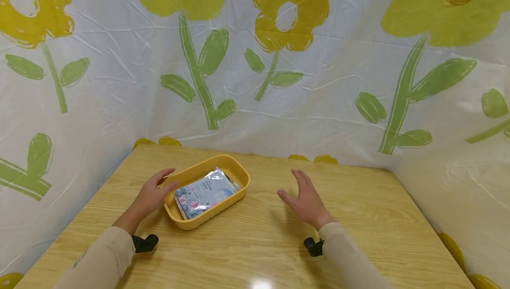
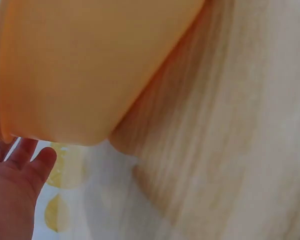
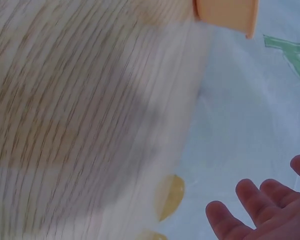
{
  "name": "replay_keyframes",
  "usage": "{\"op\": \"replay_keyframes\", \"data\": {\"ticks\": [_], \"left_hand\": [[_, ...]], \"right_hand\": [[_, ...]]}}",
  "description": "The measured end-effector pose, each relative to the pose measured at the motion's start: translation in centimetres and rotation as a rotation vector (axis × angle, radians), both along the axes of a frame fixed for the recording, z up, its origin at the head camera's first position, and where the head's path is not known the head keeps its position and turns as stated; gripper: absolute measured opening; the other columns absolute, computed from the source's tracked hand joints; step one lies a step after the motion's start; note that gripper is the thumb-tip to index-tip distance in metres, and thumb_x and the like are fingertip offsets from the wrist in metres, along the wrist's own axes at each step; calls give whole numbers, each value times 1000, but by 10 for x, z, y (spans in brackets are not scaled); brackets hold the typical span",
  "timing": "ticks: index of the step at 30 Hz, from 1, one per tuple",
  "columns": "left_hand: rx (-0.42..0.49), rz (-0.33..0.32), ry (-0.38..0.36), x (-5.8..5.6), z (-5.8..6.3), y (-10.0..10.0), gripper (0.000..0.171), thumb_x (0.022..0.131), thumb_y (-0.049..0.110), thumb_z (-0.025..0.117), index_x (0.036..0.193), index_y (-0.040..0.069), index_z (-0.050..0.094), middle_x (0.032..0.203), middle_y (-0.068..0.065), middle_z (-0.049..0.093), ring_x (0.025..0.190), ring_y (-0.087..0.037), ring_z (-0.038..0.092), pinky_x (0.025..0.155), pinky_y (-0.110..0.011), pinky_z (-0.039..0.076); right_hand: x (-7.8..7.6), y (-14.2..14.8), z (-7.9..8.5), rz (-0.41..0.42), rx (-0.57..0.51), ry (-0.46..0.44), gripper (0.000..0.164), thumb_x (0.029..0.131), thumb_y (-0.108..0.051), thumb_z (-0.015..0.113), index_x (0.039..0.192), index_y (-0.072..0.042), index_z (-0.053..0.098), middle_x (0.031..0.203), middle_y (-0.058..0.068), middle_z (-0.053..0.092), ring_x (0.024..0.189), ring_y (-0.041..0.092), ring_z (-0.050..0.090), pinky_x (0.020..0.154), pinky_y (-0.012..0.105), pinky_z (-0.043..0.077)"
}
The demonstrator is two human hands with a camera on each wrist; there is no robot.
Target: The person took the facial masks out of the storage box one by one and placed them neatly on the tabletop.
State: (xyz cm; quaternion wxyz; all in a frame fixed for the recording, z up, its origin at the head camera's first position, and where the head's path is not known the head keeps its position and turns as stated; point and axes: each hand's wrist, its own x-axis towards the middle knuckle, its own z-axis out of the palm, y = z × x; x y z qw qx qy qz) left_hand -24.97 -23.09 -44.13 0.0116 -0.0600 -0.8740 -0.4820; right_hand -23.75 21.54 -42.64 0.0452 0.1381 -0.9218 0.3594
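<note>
A yellow plastic bin (image 1: 219,208) stands at an angle on the table, left of centre. In it lies a small stack of booklets, the top booklet (image 1: 206,193) glossy pale blue with pink flowers and dark lettering. At the bin's left end is my left hand (image 1: 150,195), its thumb over the rim and its fingers loosely extended along the outside. The left wrist view shows the fingertips (image 2: 27,150) right at the bin's rim. My right hand (image 1: 307,200) hovers over the table to the right of the bin, fingers relaxed and apart, holding nothing.
The light wood-grain table (image 1: 255,244) fills the lower part of the head view. A white cloth (image 1: 330,121) with large yellow flowers and green stems hangs round its back and sides. Dark wrist mounts (image 1: 145,243) sit at both sleeve cuffs.
</note>
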Motion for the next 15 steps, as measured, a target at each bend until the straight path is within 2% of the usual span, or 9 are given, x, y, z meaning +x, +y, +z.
{"op": "replay_keyframes", "data": {"ticks": [7,12,15], "left_hand": [[17,19,-24,3,-10,-4,64,101,39,60,152,5,39,157,-28,27,142,-51,24,110,-64,25],[10,2,-13,7,-15,-6,65,99,39,63,150,5,42,157,-27,29,142,-50,23,112,-63,23],[11,-10,-12,8,-18,-7,65,98,38,65,150,5,43,156,-27,30,141,-49,26,111,-63,26]], "right_hand": [[1,-10,1,24,-22,-20,86,97,-51,60,157,-2,22,161,23,17,145,44,21,111,64,25],[2,-20,4,40,-52,-29,84,97,-49,62,156,-3,25,160,21,23,144,43,27,111,62,27],[2,-26,4,53,-62,-39,82,97,-47,62,156,-3,26,159,20,25,140,42,32,109,61,30]]}}
